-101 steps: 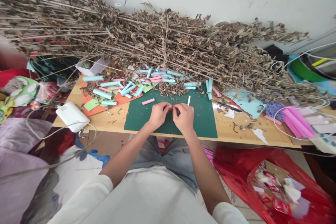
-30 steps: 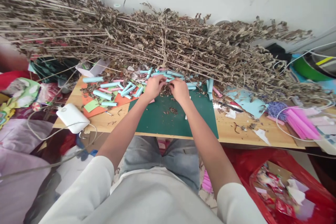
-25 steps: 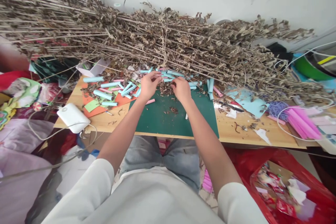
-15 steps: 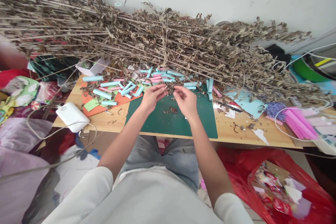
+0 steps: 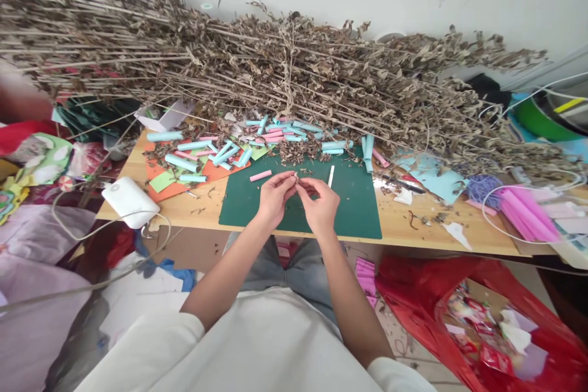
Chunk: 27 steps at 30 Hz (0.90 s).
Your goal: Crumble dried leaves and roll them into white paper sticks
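My left hand and my right hand meet at the fingertips over the green cutting mat. Both are closed in a pinch around a small bit between them, too small to make out. To the left of my hands a short pink paper roll lies on the mat. A thin white stick rests on the mat beside my right hand. Crumbled dried leaves are heaped just beyond my fingers, along the mat's far edge.
Large bundles of dried stalks cover the back of the table. Blue paper rolls and pink ones lie over orange paper. A white power bank sits at the left, purple string at the right. A red bag stands below.
My hands have moved back from the leaf heap toward me, and their fingertips have come together. The pink roll and white stick on the mat are now in plain view.
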Each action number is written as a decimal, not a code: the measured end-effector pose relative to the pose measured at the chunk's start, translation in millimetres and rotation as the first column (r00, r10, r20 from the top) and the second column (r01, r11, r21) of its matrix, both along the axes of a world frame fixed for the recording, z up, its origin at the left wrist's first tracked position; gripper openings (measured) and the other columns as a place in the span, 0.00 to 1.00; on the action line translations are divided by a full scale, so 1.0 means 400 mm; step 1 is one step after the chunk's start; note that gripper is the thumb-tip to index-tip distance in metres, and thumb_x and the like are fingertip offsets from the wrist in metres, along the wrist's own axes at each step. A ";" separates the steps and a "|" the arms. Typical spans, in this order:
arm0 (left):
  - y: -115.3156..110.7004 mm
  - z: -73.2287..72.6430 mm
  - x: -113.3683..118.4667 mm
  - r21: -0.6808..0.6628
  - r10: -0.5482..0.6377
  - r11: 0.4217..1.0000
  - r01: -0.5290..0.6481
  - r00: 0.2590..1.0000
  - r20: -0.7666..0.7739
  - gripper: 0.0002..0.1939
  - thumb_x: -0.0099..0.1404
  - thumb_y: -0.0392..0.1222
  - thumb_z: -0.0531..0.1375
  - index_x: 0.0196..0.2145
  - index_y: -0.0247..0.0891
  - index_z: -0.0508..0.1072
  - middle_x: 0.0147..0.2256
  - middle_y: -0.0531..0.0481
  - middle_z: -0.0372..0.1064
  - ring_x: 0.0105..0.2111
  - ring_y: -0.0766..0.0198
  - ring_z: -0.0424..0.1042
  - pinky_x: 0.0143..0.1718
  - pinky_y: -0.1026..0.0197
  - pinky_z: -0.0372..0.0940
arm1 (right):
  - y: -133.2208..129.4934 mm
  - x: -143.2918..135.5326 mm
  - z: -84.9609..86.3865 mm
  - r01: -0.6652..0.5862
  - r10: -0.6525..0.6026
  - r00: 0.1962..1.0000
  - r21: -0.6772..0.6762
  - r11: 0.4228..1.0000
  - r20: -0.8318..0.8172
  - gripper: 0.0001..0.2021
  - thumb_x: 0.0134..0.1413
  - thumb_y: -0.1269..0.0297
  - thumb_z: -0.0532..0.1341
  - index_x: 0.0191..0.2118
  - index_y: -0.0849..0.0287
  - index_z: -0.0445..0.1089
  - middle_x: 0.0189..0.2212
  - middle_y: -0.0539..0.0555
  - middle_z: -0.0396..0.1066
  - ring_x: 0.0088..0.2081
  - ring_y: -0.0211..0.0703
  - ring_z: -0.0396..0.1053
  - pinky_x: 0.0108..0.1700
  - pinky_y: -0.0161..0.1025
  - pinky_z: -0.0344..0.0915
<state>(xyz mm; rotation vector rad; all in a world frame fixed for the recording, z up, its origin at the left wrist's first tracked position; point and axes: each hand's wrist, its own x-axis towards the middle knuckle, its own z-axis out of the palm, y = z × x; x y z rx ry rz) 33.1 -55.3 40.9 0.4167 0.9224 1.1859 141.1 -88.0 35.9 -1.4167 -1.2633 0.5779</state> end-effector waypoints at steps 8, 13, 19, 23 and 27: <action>-0.015 0.002 -0.029 0.077 -0.095 0.991 0.107 0.986 -0.137 0.19 0.48 0.45 0.73 0.37 0.36 0.78 0.34 0.50 0.76 0.35 0.65 0.75 0.43 0.57 0.73 | -0.002 0.019 0.020 -0.087 0.085 0.991 0.019 0.996 0.098 0.08 0.59 0.62 0.60 0.37 0.55 0.76 0.33 0.53 0.75 0.33 0.40 0.72 0.38 0.38 0.70; -0.011 0.007 -0.038 0.101 -0.158 0.978 0.183 0.964 -0.213 0.20 0.48 0.49 0.73 0.37 0.35 0.78 0.35 0.49 0.77 0.35 0.63 0.75 0.42 0.56 0.73 | 0.003 0.027 0.027 -0.152 0.152 0.981 -0.016 0.988 0.121 0.12 0.59 0.63 0.60 0.47 0.53 0.75 0.36 0.53 0.76 0.34 0.40 0.73 0.39 0.39 0.72; 0.002 0.006 -0.042 0.115 -0.188 0.968 0.222 0.949 -0.252 0.20 0.46 0.48 0.73 0.35 0.35 0.77 0.29 0.51 0.76 0.29 0.67 0.74 0.37 0.60 0.73 | -0.009 0.017 0.019 -0.041 0.038 0.993 0.028 0.999 0.108 0.08 0.58 0.61 0.62 0.38 0.53 0.78 0.34 0.53 0.77 0.33 0.41 0.73 0.38 0.39 0.71; 0.003 -0.006 -0.035 0.103 -0.196 0.969 0.225 0.952 -0.236 0.18 0.47 0.48 0.73 0.31 0.34 0.80 0.31 0.49 0.77 0.29 0.67 0.74 0.39 0.60 0.73 | -0.017 0.004 0.005 0.033 -0.046 0.986 0.085 0.996 0.158 0.09 0.60 0.61 0.60 0.39 0.53 0.79 0.33 0.54 0.76 0.34 0.42 0.73 0.40 0.40 0.71; 0.001 -0.018 -0.029 0.094 -0.183 0.976 0.196 0.974 -0.133 0.17 0.45 0.45 0.74 0.33 0.35 0.82 0.35 0.47 0.79 0.35 0.65 0.76 0.46 0.59 0.71 | -0.022 -0.003 0.000 0.027 -0.047 0.972 0.090 0.996 0.229 0.12 0.62 0.62 0.57 0.43 0.53 0.78 0.36 0.56 0.76 0.39 0.44 0.74 0.44 0.42 0.71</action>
